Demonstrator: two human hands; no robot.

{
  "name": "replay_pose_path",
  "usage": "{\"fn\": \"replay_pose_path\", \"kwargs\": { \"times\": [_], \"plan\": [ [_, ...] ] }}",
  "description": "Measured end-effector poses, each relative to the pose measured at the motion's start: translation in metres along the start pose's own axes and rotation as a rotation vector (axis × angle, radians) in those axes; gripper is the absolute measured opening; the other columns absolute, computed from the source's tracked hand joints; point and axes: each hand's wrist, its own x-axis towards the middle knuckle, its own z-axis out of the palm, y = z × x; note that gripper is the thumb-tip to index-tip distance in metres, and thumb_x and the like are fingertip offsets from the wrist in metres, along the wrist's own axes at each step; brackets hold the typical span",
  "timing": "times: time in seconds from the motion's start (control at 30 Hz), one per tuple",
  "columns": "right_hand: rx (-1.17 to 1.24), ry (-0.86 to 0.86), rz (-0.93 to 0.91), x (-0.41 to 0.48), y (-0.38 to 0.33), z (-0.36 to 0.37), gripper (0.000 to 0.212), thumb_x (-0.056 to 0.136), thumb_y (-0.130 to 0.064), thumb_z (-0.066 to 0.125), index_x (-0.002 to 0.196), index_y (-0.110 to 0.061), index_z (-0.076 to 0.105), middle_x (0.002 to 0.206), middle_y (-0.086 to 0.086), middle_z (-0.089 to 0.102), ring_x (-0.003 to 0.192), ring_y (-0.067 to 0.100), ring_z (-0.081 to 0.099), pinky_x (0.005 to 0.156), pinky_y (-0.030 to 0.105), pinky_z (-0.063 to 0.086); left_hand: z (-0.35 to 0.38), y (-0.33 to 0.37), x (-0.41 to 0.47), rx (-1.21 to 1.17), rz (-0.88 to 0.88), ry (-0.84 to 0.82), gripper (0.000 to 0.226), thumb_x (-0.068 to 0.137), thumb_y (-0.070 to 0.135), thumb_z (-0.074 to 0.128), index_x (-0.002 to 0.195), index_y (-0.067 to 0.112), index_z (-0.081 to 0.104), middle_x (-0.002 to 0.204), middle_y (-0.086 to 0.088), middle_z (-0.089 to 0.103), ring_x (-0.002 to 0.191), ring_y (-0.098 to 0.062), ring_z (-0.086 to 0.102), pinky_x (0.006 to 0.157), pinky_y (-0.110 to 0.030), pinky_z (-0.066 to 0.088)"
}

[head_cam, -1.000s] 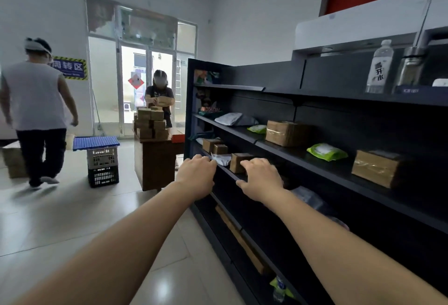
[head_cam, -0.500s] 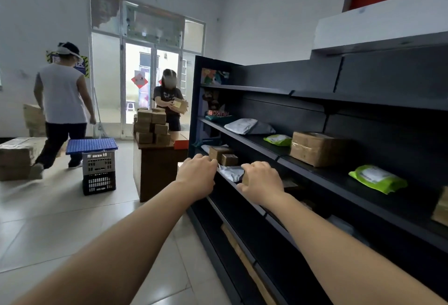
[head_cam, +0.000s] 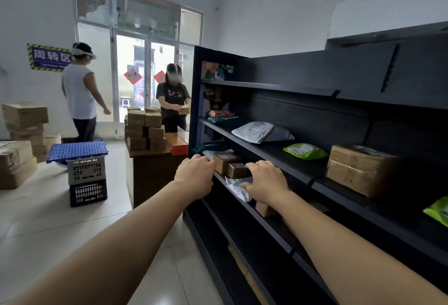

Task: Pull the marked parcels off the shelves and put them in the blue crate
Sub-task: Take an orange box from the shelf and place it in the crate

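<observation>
The right hand [head_cam: 266, 181], its grip loose and empty, rests on a soft, light bag [head_cam: 236, 187] beside the small box [head_cam: 237, 170]; pinch its edge.

head cam | looks forward and down along both arms | shelves [head_cam: 303, 178] close, right of frame | floor [head_cam: 72, 227] left
</observation>
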Motion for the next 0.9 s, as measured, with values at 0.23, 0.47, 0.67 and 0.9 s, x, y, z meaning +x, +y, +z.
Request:
{"fn": "replay_pose_path", "kwargs": {
  "times": [0.23,0.47,0.67,0.9],
  "plan": [
    [0.019,0.001,-0.027,0.111,0.017,0.045,0.053,0.089,-0.046,0.056,0.133,-0.019,0.046,0.131,0.006,0.051,0.127,0.025,0.041,0.102,0.039,0.038,0.054,-0.032,0.096,-0.005,-0.014,0.009,0.045,0.09,0.027,0.06,0.132,0.017,0.048,0.125,-0.003,0.057,0.121,-0.023,0.048,0.098,-0.036,0.041],
    [0.011,0.004,-0.053,0.228,0.044,0.072,0.052,0.089,-0.046,0.056,0.132,-0.018,0.047,0.131,0.006,0.052,0.126,0.026,0.042,0.101,0.039,0.038,0.092,-0.06,0.202,-0.006,-0.061,0.018,0.045,0.089,0.026,0.063,0.131,0.017,0.05,0.125,-0.003,0.057,0.12,-0.022,0.05,0.097,-0.035,0.042],
    [0.02,-0.014,-0.055,0.312,0.06,0.098,0.053,0.09,-0.047,0.055,0.133,-0.018,0.048,0.132,0.007,0.052,0.127,0.027,0.042,0.103,0.039,0.038,0.129,-0.087,0.278,-0.027,-0.085,0.009,0.04,0.089,0.024,0.061,0.127,0.017,0.051,0.122,-0.003,0.058,0.117,-0.023,0.05,0.094,-0.035,0.043],
    [0.019,-0.02,-0.024,0.413,0.061,0.141,0.055,0.09,-0.046,0.056,0.135,-0.018,0.046,0.137,0.007,0.049,0.13,0.027,0.039,0.104,0.04,0.039,0.181,-0.13,0.369,-0.034,-0.042,-0.002,0.039,0.091,0.025,0.06,0.127,0.016,0.05,0.122,-0.004,0.057,0.115,-0.022,0.051,0.093,-0.036,0.043]
  ]
}}
